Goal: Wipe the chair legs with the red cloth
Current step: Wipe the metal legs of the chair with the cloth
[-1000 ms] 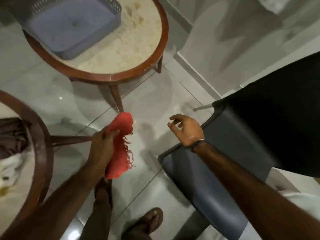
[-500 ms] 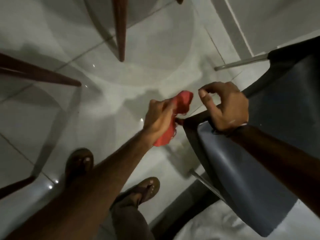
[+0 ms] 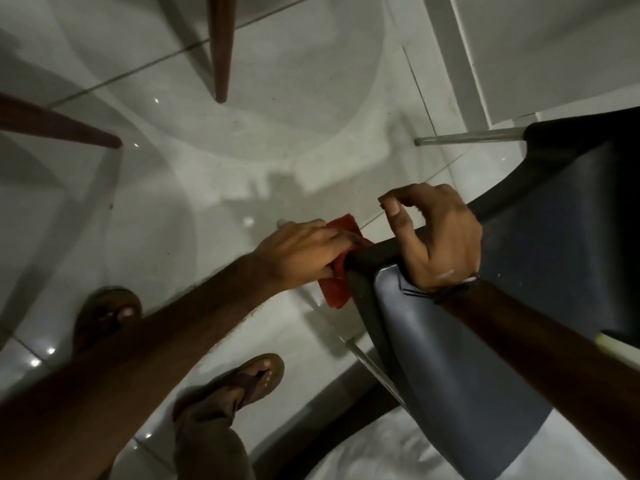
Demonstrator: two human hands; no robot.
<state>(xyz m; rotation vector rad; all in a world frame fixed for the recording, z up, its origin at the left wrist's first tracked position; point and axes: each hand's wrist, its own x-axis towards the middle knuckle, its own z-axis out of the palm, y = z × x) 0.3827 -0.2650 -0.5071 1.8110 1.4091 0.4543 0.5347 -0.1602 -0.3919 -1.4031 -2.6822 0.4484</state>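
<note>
Head view: the left hand has its grip closed on the red cloth, bunched against the chair corner near centre, where a leg would sit hidden beneath it. At 3 o'clock of it the right hand rests its palm on the chair's front edge, fingers curled loosely and holding nothing. Two metal legs show at 1 and 5 o'clock.

Left hand grips the red cloth, pressed against the front corner of the grey chair. Right hand rests on the chair seat edge, fingers loosely curled. Two sandalled feet stand on the glossy tiled floor
</note>
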